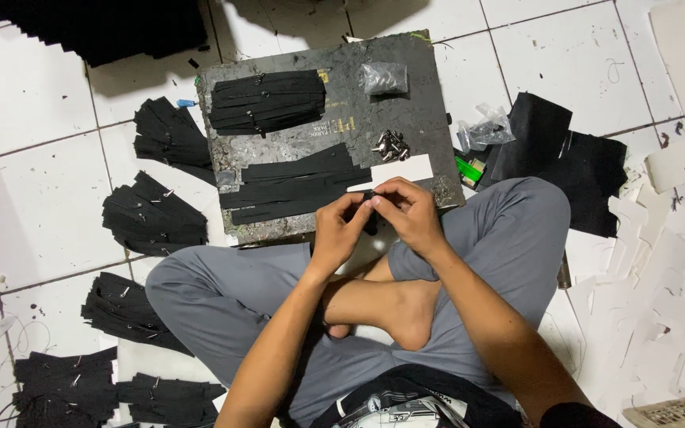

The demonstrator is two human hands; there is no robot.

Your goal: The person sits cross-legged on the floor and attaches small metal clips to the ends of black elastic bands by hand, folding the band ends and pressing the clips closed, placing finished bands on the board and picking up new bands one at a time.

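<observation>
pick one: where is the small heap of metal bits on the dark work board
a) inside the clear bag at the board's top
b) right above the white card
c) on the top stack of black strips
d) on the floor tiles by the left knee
b: the loose metal bits lie on the bare dark board just above the white card, apart from the strip stacks and the clear bag.

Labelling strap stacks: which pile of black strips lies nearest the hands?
The loose pile of black strips on the near half of the dark board, just beyond the left hand and right hand. The other piles lie farther off.
</observation>
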